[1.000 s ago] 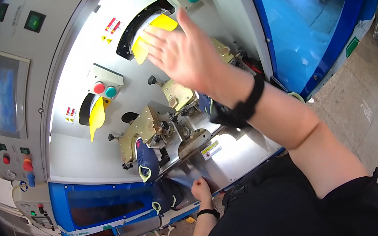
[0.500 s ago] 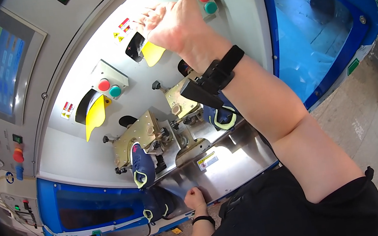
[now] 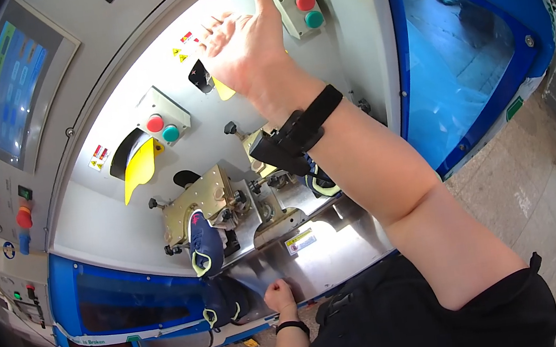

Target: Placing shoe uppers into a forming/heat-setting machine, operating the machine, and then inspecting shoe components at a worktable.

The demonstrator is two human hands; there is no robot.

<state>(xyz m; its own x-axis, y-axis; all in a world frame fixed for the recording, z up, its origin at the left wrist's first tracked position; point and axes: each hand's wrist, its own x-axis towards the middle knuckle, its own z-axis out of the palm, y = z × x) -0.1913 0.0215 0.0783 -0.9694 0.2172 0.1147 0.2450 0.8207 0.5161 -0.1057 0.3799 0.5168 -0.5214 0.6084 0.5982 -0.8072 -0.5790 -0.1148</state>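
My right hand (image 3: 247, 55) is raised inside the white machine bay, open with fingers spread and palm showing. It holds nothing. It covers part of the far yellow flap (image 3: 223, 89) and is near the right control box (image 3: 291, 14). My left hand (image 3: 279, 296) is curled into a fist by the front edge of the steel ledge (image 3: 330, 247), with nothing visible in it. A navy shoe (image 3: 206, 245) with a lime-edged collar hangs on the left brass-coloured fixture (image 3: 199, 201). Another navy shoe (image 3: 321, 183) is mostly hidden behind my right wrist.
More navy shoes (image 3: 221, 300) are left of my left hand. A second control box (image 3: 159, 115) with red and green buttons and a yellow flap (image 3: 142, 169) are on the back wall. A touchscreen (image 3: 15, 96) stands left; a blue-framed window (image 3: 464, 65) flanks the right.
My right hand and forearm have shifted slightly left and down, covering more of the far yellow flap and uncovering the right control box. My left hand stays closed by the ledge.
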